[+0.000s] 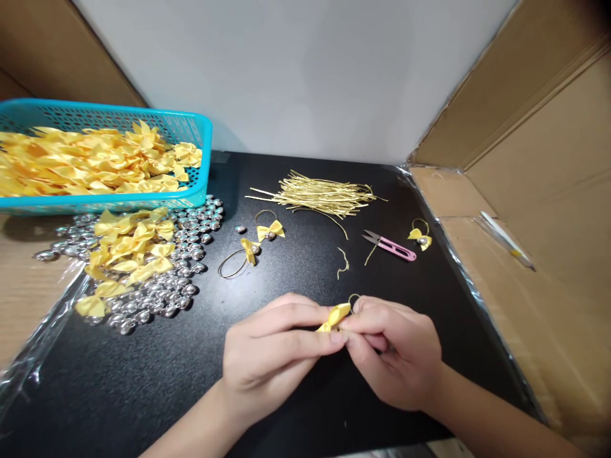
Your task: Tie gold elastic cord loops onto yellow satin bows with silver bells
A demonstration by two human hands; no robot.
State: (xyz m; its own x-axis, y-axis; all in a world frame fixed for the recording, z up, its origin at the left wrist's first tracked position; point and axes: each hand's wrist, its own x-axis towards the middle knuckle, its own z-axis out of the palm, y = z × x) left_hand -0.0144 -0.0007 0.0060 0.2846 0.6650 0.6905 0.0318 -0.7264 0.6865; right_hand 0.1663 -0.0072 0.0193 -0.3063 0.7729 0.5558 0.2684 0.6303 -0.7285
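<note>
Both my hands meet low in the middle of the black mat (296,394). My left hand (272,353) and my right hand (394,353) pinch one small yellow ribbon bow (334,316) between their fingertips. A thin gold cord loop (354,298) sticks up from the bow beside my right fingers. Further back lie two bows with gold loops (260,242), a third one (421,236) at the right, and pink thread snips (394,247).
A teal basket (203,159) full of yellow bows stands at the back left. In front of it lies a heap of silver bells (167,286) with loose yellow bows on top. A bundle of gold cords (324,194) lies at the back centre. Cardboard walls (548,191) close the right side.
</note>
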